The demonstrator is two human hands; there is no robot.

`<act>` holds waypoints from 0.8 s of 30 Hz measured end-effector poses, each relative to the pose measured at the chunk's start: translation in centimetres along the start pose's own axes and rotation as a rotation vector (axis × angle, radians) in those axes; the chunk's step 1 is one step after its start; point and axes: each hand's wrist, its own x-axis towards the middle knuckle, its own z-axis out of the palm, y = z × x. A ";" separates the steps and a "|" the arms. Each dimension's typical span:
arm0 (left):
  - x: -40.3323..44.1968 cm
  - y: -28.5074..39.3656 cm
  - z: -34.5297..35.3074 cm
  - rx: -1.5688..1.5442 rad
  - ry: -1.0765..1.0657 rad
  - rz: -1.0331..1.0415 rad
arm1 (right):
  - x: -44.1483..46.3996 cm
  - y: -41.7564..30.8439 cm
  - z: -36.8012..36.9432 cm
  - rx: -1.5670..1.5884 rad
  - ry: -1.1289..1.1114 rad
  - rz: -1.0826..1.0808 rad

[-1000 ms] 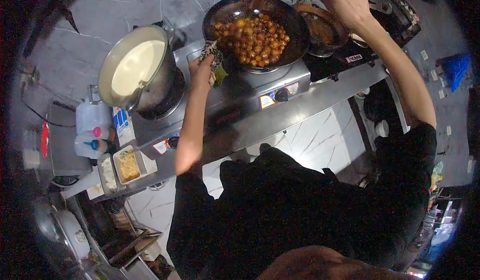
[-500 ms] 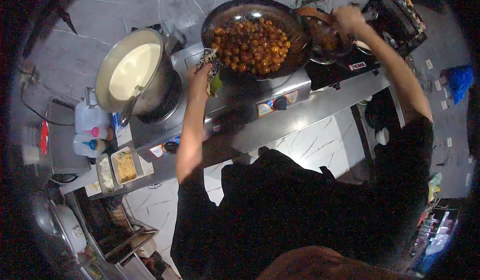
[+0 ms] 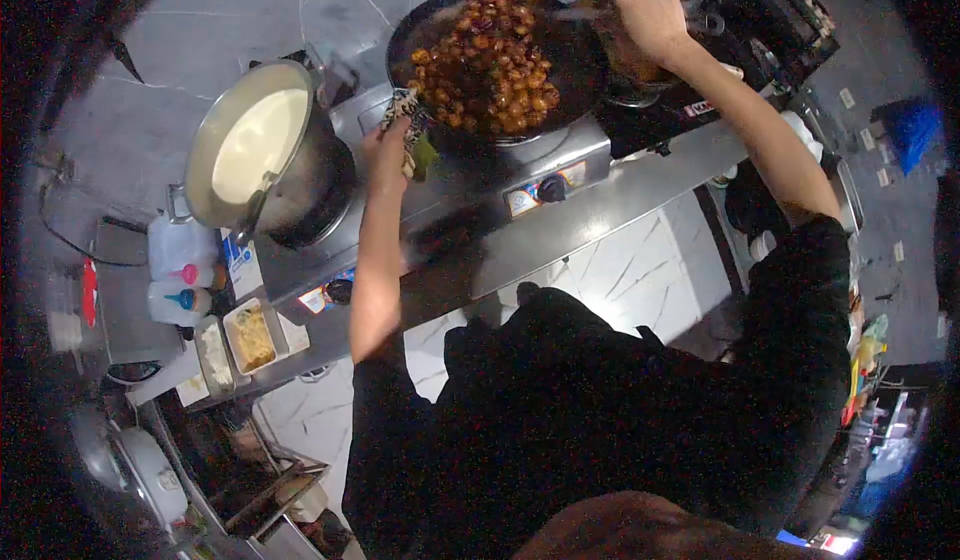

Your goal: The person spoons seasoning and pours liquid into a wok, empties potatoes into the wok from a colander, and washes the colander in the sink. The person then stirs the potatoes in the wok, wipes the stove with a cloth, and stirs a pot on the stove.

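My left arm [image 3: 378, 260] rises almost straight up through the left-centre of the frame, bare from around the elbow, and ends in my left hand [image 3: 388, 155], whose fingers curl in a grip. My right arm [image 3: 750, 115] slants from the right side up toward the top, elbow bent out. There my right hand [image 3: 652, 22] is closed, its back showing, higher in the frame than the left and well apart from it. My torso [image 3: 590, 430] fills the lower middle.
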 end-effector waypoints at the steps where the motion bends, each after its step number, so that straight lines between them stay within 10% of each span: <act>1: 0.8 -0.8 -0.6 0.007 -0.022 0.002 | -0.1 -0.7 -1.5 -0.051 0.024 -0.048; 8: -0.5 0.8 0.1 -0.016 -0.019 -0.028 | -3.1 -3.2 -10.3 -0.110 0.166 -0.243; 15: -0.8 1.1 0.2 -0.056 -0.078 -0.026 | 0.4 0.8 -6.0 -0.262 -0.249 -0.179; 16: -1.1 1.3 0.3 -0.074 -0.079 -0.028 | -0.8 2.4 -4.5 -0.247 0.014 -0.301; 19: 0.1 0.0 0.1 -0.059 -0.036 -0.021 | 0.4 2.1 -4.2 -0.038 -0.723 0.024; 24: 0.1 0.5 -0.2 -0.053 -0.087 -0.020 | -3.6 -3.5 9.1 0.611 -0.449 0.345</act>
